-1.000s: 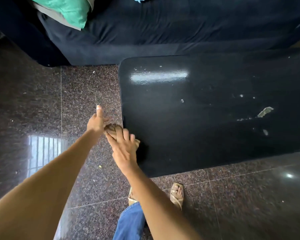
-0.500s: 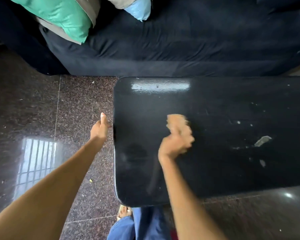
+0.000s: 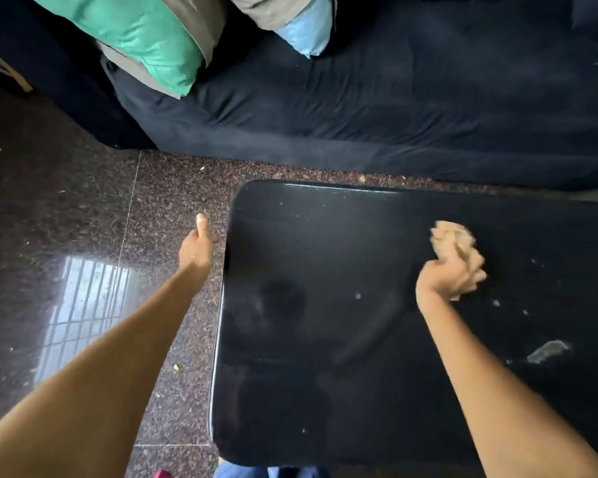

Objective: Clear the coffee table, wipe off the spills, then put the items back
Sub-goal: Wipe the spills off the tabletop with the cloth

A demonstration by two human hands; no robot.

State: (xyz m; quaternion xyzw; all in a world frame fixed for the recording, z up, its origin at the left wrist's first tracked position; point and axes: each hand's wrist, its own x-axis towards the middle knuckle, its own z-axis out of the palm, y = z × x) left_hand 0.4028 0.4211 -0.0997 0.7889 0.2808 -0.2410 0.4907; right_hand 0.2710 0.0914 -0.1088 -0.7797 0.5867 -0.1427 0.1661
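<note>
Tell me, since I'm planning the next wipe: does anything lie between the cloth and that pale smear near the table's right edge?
Nothing solid. The right hand grips the cloth; only bare black tabletop with small white specks separates it from the smear.

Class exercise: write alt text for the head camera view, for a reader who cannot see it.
Seen from above, a person's right hand grips a tan cloth on a glossy black coffee table, near pale smears and specks. The left hand is over the speckled floor beside the table's left edge, thumb out. A dark sofa with green and blue cushions lies beyond.
</note>
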